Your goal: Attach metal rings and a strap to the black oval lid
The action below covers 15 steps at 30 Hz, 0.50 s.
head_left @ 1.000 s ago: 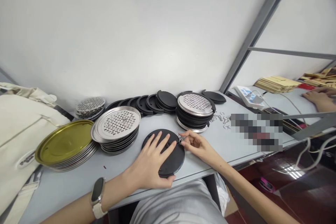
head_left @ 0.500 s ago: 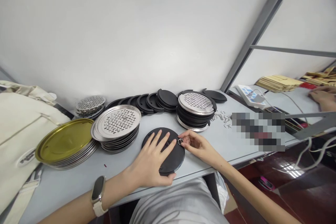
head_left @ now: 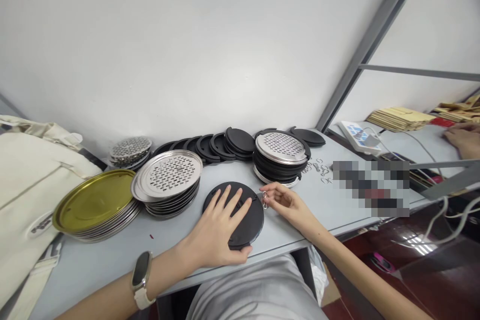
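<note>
My left hand (head_left: 221, 227) lies spread over a round black disc (head_left: 245, 230) on the table, fingers flat on its top and thumb at the near edge. Part of the disc is hidden under this hand. Just right of the disc, my right hand (head_left: 281, 201) pinches a small metal wire clip (head_left: 265, 200), which has a loop at the top and a narrower lower end. The clip is beside the disc's right edge; whether the two touch, I cannot tell. More small metal clips (head_left: 320, 169) lie loose farther back on the right.
Slotted metal discs (head_left: 170, 172) top a stack left of centre, beside gold lids (head_left: 93, 200). Behind are black notched discs (head_left: 206, 147) and a mixed stack (head_left: 281, 147). A cream bag (head_left: 33, 180) sits left. A metal post (head_left: 369, 50) stands right; beyond it is another person's hand (head_left: 463, 140).
My right hand has moved slightly right with the clip, away from the disc's edge, and the clip now shows more fully. My left hand stays on the disc.
</note>
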Available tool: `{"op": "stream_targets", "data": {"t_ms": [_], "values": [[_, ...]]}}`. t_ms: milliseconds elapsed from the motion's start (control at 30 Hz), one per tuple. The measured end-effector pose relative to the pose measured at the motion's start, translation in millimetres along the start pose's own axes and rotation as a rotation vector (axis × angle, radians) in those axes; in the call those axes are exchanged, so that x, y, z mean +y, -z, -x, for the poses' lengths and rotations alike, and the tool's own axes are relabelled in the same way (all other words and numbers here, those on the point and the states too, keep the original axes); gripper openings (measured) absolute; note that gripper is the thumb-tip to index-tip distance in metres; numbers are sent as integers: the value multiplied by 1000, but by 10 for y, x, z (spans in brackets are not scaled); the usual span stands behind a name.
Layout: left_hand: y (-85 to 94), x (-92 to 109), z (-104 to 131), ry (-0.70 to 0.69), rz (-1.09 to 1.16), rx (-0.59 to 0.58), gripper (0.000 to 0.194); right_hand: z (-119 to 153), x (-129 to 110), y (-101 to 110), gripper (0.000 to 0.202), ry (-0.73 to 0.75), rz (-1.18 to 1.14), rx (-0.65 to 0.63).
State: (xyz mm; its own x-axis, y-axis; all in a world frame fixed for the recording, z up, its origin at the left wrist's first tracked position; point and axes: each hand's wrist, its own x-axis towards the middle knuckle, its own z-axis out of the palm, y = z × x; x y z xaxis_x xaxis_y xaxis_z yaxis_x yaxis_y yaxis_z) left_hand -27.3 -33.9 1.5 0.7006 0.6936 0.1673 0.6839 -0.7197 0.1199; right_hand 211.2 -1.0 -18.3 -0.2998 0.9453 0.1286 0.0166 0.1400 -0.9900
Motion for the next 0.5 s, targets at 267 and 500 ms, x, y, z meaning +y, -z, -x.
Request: {"op": "stream_targets", "data": {"t_ms": [267, 500], "values": [[-6, -6, -1, 3, 2, -5, 92, 6, -28, 3, 19, 25, -49, 10], [-11, -15, -6, 0, 4, -2, 94, 24, -114, 2, 21, 30, 69, 36]]}}
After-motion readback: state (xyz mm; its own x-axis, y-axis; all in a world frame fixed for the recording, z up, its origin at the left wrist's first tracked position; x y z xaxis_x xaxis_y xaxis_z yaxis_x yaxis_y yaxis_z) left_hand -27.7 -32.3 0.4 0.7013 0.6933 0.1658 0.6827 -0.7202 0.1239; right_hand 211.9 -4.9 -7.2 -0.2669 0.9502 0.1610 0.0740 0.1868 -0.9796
